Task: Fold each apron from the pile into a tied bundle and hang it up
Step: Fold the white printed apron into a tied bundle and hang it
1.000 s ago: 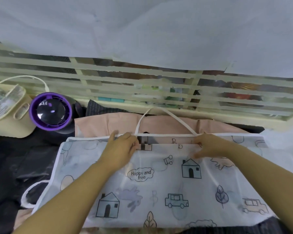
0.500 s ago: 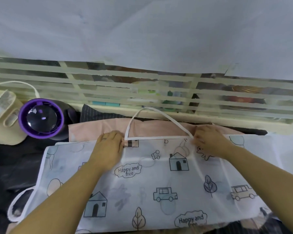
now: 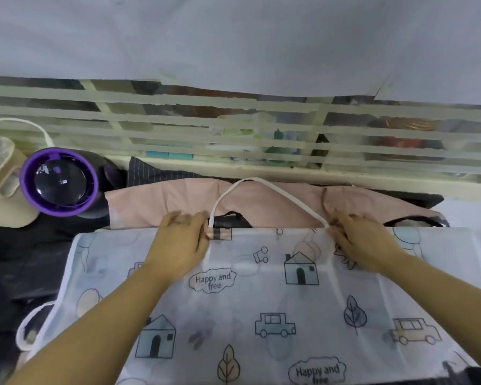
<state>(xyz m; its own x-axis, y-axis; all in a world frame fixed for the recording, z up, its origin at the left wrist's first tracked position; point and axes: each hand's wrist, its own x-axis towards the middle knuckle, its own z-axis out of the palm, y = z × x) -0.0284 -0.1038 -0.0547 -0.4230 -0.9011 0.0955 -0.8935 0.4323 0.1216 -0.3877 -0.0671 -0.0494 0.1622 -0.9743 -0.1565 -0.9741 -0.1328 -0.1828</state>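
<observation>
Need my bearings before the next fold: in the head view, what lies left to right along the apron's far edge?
From the left: cream basket → purple-rimmed device → left hand → white neck strap → right hand.

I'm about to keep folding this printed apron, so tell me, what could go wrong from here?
The neck loop lies loose over the pink apron behind and could drag it along. The waist tie trails off the left side of the printed apron and may get left out of the fold. The thin fabric might slide under your left hand and right hand.
</observation>
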